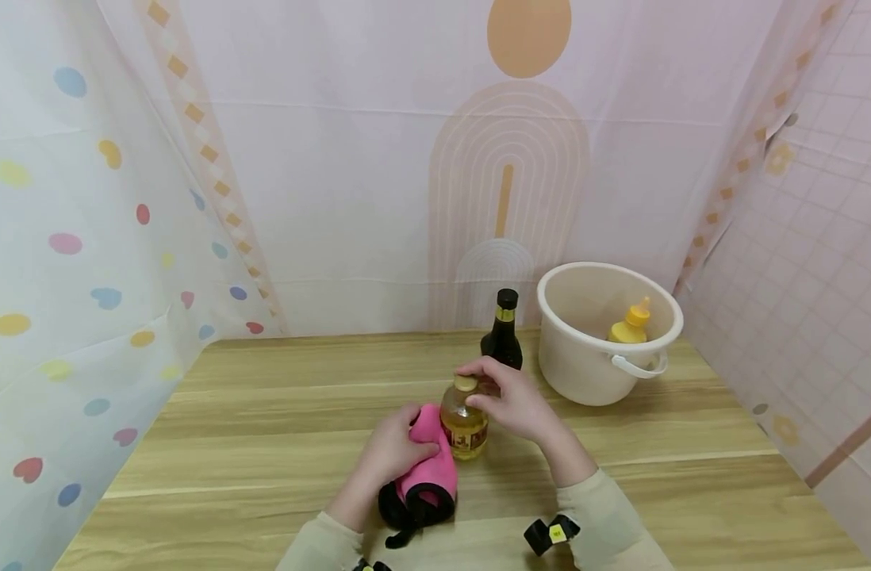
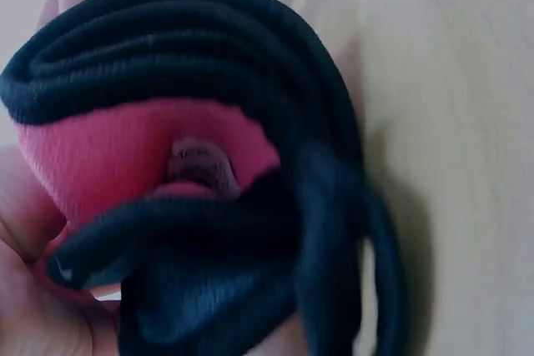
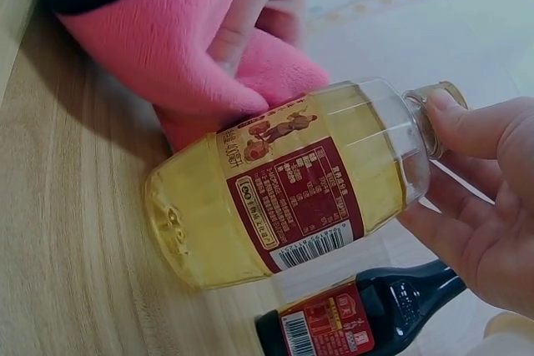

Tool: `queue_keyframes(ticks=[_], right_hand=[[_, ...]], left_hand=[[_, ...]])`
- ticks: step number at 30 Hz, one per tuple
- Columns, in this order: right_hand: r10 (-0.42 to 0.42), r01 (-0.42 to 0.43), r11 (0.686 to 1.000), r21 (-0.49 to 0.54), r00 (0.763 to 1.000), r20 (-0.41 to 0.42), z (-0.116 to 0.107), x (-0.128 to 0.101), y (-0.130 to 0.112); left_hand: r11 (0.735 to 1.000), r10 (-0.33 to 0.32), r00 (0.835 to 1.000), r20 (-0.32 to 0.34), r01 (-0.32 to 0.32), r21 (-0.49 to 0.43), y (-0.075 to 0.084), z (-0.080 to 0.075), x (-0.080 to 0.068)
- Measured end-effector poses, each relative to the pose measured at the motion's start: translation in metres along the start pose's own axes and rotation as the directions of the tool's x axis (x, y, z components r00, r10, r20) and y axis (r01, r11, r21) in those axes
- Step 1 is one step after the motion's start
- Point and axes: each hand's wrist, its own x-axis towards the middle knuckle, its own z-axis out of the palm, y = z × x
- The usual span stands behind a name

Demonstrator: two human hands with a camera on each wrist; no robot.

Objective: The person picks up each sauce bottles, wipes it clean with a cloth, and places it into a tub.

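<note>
My left hand (image 1: 391, 446) grips a folded pink cloth (image 1: 438, 472) with black edging, which lies against the left side of an oil bottle (image 1: 466, 434). This clear bottle holds yellow oil and carries a dark red label. At its top, my right hand (image 1: 516, 403) holds the cap and neck between thumb and fingers. The right wrist view shows the thumb on the cap (image 3: 446, 93) and the cloth touching the bottle's side. A label tag (image 2: 200, 164) shows inside the folded cloth. Just behind the right hand stands a dark sauce bottle (image 1: 503, 346) with a black cap.
A cream bucket (image 1: 574, 369) with a white handle stands at the back right of the wooden table (image 1: 264, 412). Inside it is a yellow squeeze bottle (image 1: 628, 329). Patterned curtains (image 1: 350, 174) hang behind the table and along both sides.
</note>
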Motion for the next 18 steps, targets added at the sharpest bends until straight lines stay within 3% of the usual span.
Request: queue_keyframes(ticks=[6, 11, 18], right_hand=[[0.006, -0.006, 1.0, 0.005, 1.0, -0.004, 0.0, 0.0, -0.001], [-0.005, 0.005, 1.0, 0.007, 1.0, 0.001, 0.0, 0.0, -0.001], [-0.019, 0.019, 1.0, 0.016, 1.0, 0.0, 0.001, 0.001, 0.002]], left_hand=[[1.0, -0.015, 0.994, -0.106, 0.014, -0.002, 0.009, -0.021, -0.001], [0.996, -0.04, 0.98, -0.193, 0.023, -0.088, 0.029, -0.041, -0.001], [0.993, 0.001, 0.977, -0.212, -0.026, -0.116, 0.053, -0.052, 0.0]])
